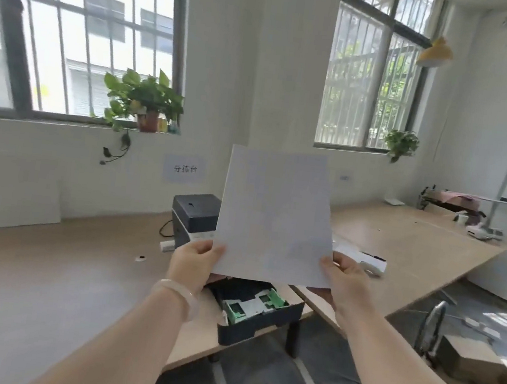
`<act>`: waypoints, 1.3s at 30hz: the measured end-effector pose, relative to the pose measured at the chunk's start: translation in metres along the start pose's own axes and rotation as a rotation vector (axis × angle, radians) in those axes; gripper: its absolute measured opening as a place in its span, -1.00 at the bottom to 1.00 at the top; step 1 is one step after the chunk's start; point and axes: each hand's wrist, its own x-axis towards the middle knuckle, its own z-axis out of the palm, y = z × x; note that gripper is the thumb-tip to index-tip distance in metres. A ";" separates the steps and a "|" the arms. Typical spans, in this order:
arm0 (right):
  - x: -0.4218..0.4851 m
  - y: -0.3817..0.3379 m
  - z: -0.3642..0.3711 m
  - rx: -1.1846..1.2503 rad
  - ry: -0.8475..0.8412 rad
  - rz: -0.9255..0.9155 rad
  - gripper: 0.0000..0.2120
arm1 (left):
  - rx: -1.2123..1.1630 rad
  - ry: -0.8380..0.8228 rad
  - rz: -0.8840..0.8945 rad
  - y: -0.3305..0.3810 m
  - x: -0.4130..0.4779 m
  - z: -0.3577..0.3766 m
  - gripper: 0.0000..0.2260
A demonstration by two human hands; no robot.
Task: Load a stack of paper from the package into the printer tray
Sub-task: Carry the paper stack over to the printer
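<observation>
A person holds a white stack of printer paper (276,217) upright in front of the camera, gripping its two lower corners. The left hand (194,261) is closed on the lower left corner, thumb across the front face; the right hand (345,281) is closed on the lower right corner in the same manner. A pale, translucent bangle (180,297) circles the left wrist.

Directly below the paper, the black plastic printer tray with green paper guides (258,312) sits pulled out on the edge of the light wooden table (43,277), its near corner overhanging the edge. No sheets can be seen in the visible part of the tray. The paper is above the tray and not touching it.

Behind the paper, to its left, stands the dark grey and white printer (193,216), partly hidden by the sheets. To the paper's right, an opened white paper package (362,258) lies on the table, just past the right hand. Farther back and left of the paper, a green potted plant (143,101) rests on the windowsill.
</observation>
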 end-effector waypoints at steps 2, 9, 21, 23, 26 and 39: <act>0.005 0.012 0.032 0.013 -0.065 0.016 -0.83 | 0.007 0.059 0.028 0.005 0.002 -0.029 -0.92; 0.024 0.054 0.141 0.032 -0.269 0.073 -0.88 | 0.000 0.185 0.072 0.005 0.032 -0.131 -0.86; 0.080 0.105 0.257 0.101 -0.395 0.319 -0.84 | -0.046 0.274 0.083 -0.010 0.109 -0.223 -0.84; 0.094 0.109 0.267 0.087 -0.449 0.360 -0.84 | -0.040 0.304 0.081 -0.015 0.120 -0.229 -0.84; 0.120 0.116 0.282 0.050 -0.519 0.426 -0.76 | -0.038 0.343 0.063 -0.026 0.138 -0.231 -0.88; 0.264 0.184 0.331 -0.067 -0.733 0.497 -0.74 | 0.004 0.513 -0.079 -0.117 0.208 -0.206 -0.84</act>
